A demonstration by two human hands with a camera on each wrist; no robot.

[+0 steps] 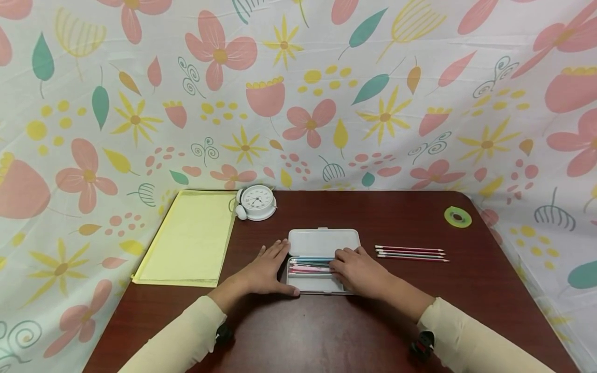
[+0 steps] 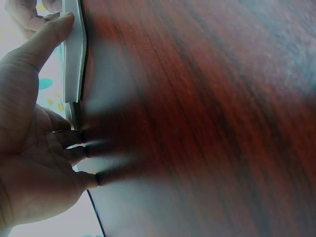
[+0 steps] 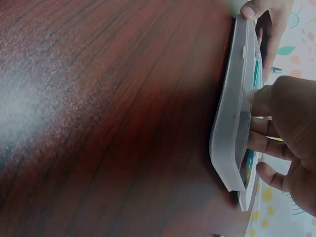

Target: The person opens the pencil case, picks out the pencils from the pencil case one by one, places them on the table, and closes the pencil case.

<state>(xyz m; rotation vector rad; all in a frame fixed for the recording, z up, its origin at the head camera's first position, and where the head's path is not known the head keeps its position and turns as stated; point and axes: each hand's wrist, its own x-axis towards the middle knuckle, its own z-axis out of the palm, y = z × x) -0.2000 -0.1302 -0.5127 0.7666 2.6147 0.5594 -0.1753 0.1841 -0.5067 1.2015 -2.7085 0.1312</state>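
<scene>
A white pencil case (image 1: 317, 283) lies on the table with its lid (image 1: 324, 242) folded back. Inside are blue and pink pencils (image 1: 310, 267) along a divider. My left hand (image 1: 268, 269) spreads around the case's left end; its thumb (image 2: 61, 29) touches the front edge and its other fingers reach toward the lid side. Over the right end, my right hand (image 1: 361, 272) reaches down into the case with bent fingers. In the right wrist view, the case's front wall (image 3: 229, 118) hides its fingertips, so I cannot tell whether they pinch a pencil.
Several pencils (image 1: 410, 253) lie side by side right of the case. Farther back on the right is a green-yellow disc (image 1: 457, 217) with a central hole. A white alarm clock (image 1: 257, 202) stands at the back, beside a yellow zip pouch (image 1: 186, 238). Floral cloth (image 1: 308, 124) hangs behind the table.
</scene>
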